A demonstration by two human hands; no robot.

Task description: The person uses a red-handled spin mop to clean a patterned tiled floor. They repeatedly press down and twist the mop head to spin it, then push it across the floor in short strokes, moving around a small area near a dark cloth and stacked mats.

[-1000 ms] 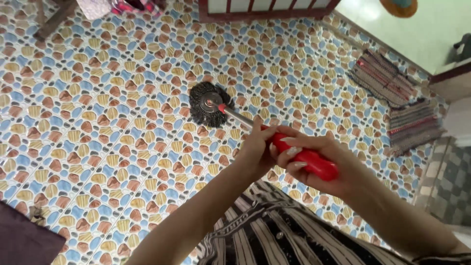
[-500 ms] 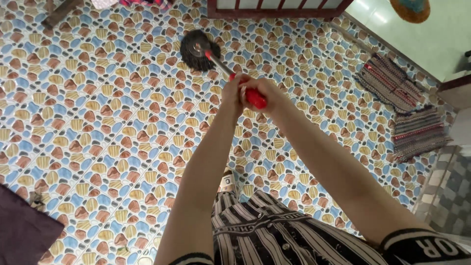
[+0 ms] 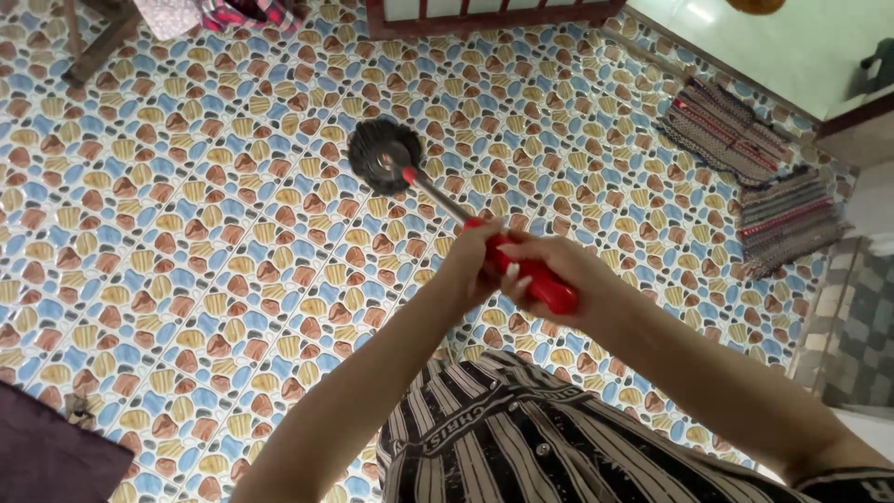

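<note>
I hold a mop with both hands. Its round dark mop head (image 3: 383,155) rests on the patterned tile floor (image 3: 186,233) ahead of me. A silver pole (image 3: 438,197) runs back from it to a red handle (image 3: 538,281). My left hand (image 3: 473,265) grips the front of the red handle. My right hand (image 3: 557,273) is wrapped around the handle just behind it. My striped black-and-white shirt (image 3: 521,438) fills the bottom of the view.
Two striped woven mats (image 3: 745,158) lie at the right by a doorway step. A red-framed piece of furniture (image 3: 484,14) stands at the top. A wooden leg and coloured cloth (image 3: 223,11) sit top left. A dark cloth (image 3: 47,456) lies bottom left.
The mop went forward half a second ago with my arms stretched out. It has since come back toward me, and my hands sit lower and closer to my body.
</note>
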